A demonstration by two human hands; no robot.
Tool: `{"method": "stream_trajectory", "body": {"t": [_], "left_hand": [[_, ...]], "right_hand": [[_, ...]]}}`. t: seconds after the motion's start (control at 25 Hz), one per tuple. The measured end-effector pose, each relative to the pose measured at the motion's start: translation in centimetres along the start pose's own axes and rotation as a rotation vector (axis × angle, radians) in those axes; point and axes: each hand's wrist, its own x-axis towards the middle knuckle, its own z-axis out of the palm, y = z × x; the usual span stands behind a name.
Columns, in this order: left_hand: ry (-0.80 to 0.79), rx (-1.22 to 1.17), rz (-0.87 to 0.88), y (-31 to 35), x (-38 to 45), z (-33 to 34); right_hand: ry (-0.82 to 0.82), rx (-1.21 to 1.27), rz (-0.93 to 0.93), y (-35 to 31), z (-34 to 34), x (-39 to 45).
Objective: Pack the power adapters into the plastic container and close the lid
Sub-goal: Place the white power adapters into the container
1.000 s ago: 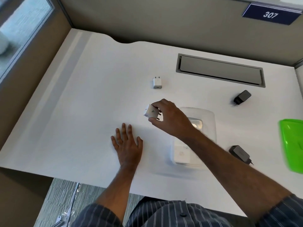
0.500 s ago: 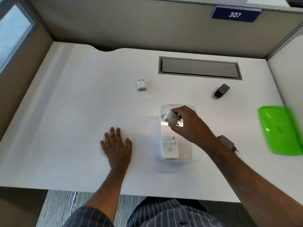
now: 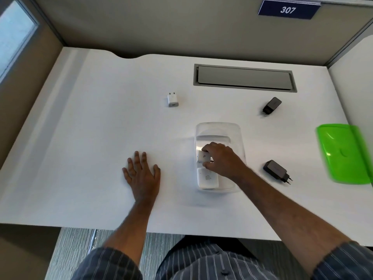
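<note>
Two hands over white desk [image 3: 84,138], grey partition [image 3: 161,27] behind

Location type: office cubicle workstation. Indicators: a white tabletop [image 3: 101,138] enclosed on the far side and both flanks by beige fabric partition panels [image 3: 161,25]; a blue number plate [image 3: 288,9] reading "307" fixed to the top of the far panel; a grey hinged cable-access flap [image 3: 244,77] recessed in the tabletop; a glazed panel [image 3: 14,35] at left; grey carpet flooring [image 3: 76,249] below the near edge.
</note>
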Motion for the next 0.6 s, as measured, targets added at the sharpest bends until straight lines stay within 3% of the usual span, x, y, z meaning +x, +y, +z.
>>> {"method": "stream_trajectory", "body": {"t": [0.28,0.6], "left_hand": [[0.015,0.009,0.003,0.1,0.0,0.1],[0.037,0.024,0.004,0.2,-0.1,0.2]], "right_hand": [[-0.078,-0.117,0.026,-0.5,1.3,1.4],[-0.222,0.063,0.099,0.0,0.9,2.3]]}}
